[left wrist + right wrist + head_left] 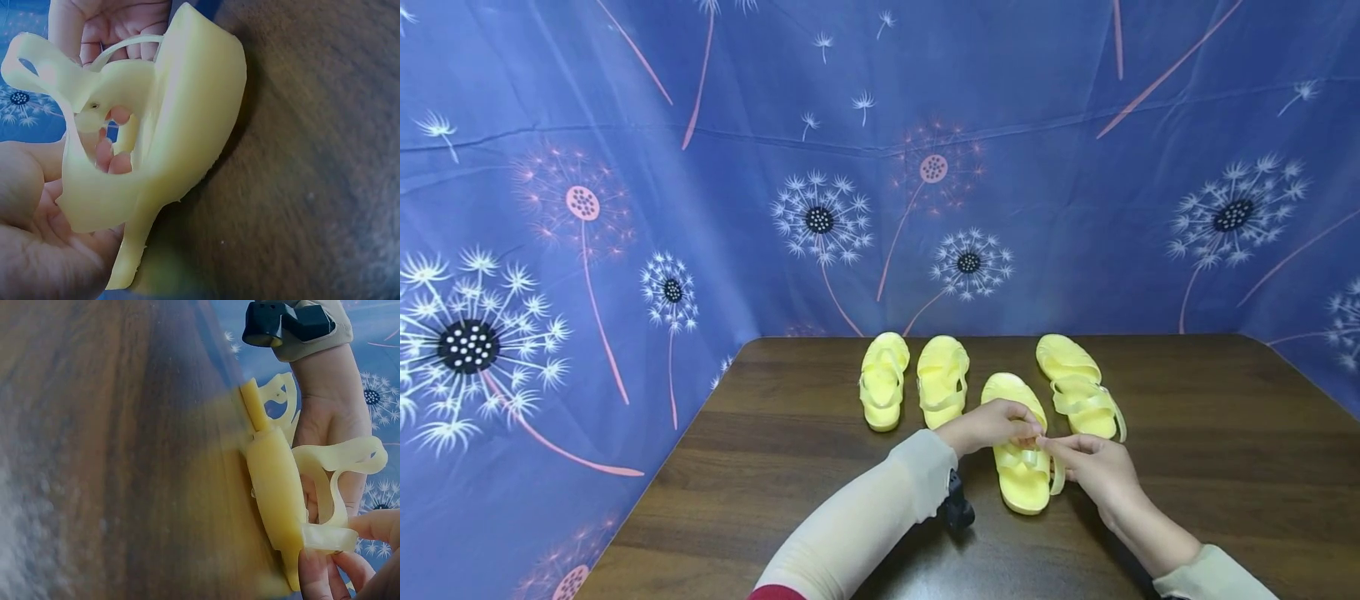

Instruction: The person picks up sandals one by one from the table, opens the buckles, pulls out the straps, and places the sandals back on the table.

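A yellow sandal (1024, 492) stands on the table near the middle, toe pointing away, with both hands at its straps. My left hand (996, 423) reaches across from the left and grips the upper part; some of its fingertips show through the strap opening in the left wrist view. From the right, my right hand (1101, 475) pinches the sandal's pale ankle strap (331, 537) between thumb and fingers. The strap's looped end (31, 59) stands up free of the sole. In the head view, the hands almost meet over the sandal and hide its middle.
A matching yellow sandal (1067, 360) lies just to the right, its strap hanging out sideways. Two more yellow sandals, one at the far left (882, 417) and one beside it (942, 358), stand near the table's back edge. Behind the brown table (760, 467) hangs a blue dandelion-print cloth (1060, 208).
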`<state>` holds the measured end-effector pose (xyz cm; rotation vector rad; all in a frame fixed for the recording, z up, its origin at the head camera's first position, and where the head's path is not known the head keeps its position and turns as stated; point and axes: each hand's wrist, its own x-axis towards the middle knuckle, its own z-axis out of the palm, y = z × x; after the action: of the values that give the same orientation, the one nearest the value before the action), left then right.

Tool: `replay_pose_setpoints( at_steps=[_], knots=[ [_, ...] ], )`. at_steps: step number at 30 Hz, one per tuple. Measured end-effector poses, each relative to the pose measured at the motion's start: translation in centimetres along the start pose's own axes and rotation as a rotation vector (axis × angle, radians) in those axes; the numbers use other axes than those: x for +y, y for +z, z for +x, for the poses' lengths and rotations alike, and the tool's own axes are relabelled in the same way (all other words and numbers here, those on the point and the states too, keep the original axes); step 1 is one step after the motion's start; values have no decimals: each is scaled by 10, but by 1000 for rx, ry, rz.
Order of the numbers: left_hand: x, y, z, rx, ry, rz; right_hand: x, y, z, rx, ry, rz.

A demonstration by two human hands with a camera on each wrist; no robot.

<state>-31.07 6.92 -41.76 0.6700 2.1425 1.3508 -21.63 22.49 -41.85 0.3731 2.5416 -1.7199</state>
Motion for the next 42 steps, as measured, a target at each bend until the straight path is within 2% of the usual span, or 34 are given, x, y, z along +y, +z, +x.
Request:
replay_pose_setpoints(
  at_steps=[8, 14, 20, 26, 34, 38, 42],
  knots=[
    [2, 7, -4, 80, 4, -22, 0, 0, -3, -23, 34, 8],
    [2, 7, -5, 90, -22, -13, 2, 0, -3, -38, 35, 20],
    [0, 6, -2, 96, -14, -25, 3, 0, -3, -58, 36, 26],
    [0, 9, -1, 163, -36, -75, 3, 1, -4, -52, 28, 14],
    [-2, 9, 0, 237, -47, -91, 4, -1, -5, -62, 25, 6],
    [-5, 6, 3, 223, -33, -84, 3, -1, -6, -55, 26, 5],
    [-4, 3, 2, 157, -19, -65, 3, -2, -6, -69, 38, 37]
  ],
)
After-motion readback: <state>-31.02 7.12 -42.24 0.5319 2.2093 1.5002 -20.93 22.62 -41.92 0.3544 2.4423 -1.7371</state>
